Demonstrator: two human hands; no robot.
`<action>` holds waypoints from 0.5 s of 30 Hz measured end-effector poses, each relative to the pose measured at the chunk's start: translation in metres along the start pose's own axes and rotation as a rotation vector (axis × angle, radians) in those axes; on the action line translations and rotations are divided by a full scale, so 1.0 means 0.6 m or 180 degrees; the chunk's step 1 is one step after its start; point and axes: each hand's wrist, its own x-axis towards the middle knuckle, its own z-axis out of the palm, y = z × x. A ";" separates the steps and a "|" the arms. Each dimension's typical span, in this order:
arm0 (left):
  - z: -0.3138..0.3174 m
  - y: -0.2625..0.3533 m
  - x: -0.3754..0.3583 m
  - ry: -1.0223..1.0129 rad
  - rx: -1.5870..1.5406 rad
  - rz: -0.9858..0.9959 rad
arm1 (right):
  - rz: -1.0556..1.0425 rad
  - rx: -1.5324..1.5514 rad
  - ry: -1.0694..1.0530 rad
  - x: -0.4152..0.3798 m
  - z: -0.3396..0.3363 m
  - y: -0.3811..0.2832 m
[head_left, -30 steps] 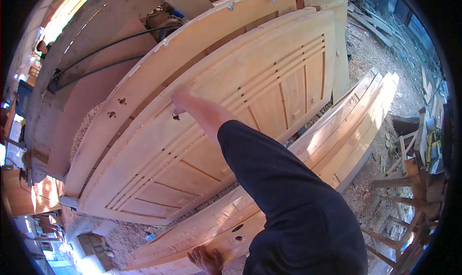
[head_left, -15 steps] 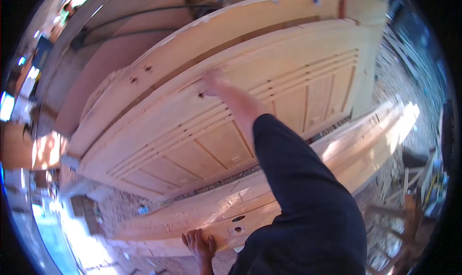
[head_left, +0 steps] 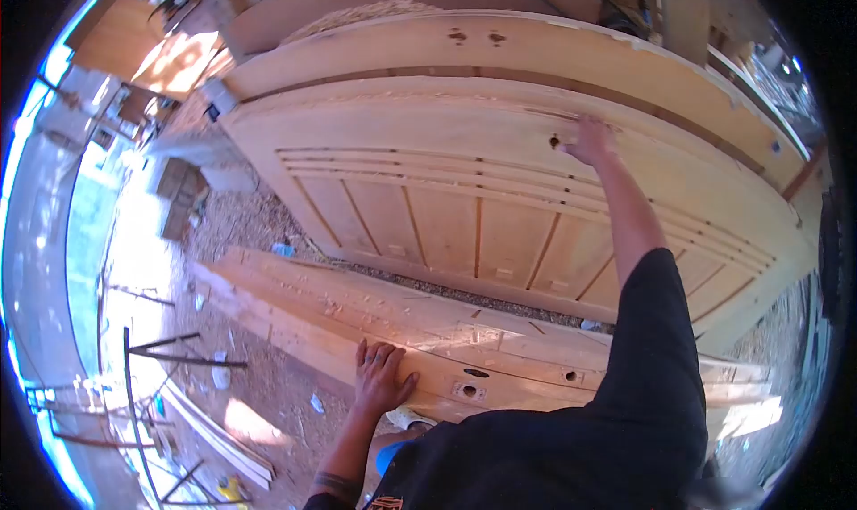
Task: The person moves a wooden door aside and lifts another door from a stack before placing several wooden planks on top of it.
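Observation:
My right hand reaches forward, its fingers apart, touching the upper face of a pale wooden door panel that stands on its edge. The thumb is beside a dark round hole in the wood. Grooved lines and narrow inset slats run along the panel's lower part. My left hand rests with spread fingers on the edge of a nearer wooden board. To the right of that hand, the board has a dark oval slot and a round hole in a square recess.
Behind the panel stands another pale board with two cut-outs. Wood shavings lie on the nearer boards and the ground. Cardboard boxes, thin wooden strips and a dark metal frame are on the left.
My view has swung left, so the panel and both hands appear farther right. The right hand stays by the hole, and the left remains on the nearer board.

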 end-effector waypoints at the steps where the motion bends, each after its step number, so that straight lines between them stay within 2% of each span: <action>1: -0.001 -0.001 -0.001 0.0002 0.0015 -0.0015 | 0.0006 0.0007 -0.0016 0.001 0.002 -0.001; 6: 0.003 -0.005 -0.003 0.0177 -0.0074 0.0030 | 0.0060 0.0055 0.0050 0.003 0.008 0.001; 9: -0.006 -0.004 -0.002 0.0025 -0.0152 -0.0061 | 0.0115 0.0055 -0.0030 0.001 0.001 -0.004; 13: 0.001 -0.010 -0.007 -0.0046 -0.0055 -0.0123 | 0.0005 0.0054 0.0132 -0.013 -0.012 -0.012; 15: 0.004 -0.014 -0.009 -0.0005 -0.0091 -0.0110 | -0.0108 0.0147 0.0382 0.008 0.027 0.012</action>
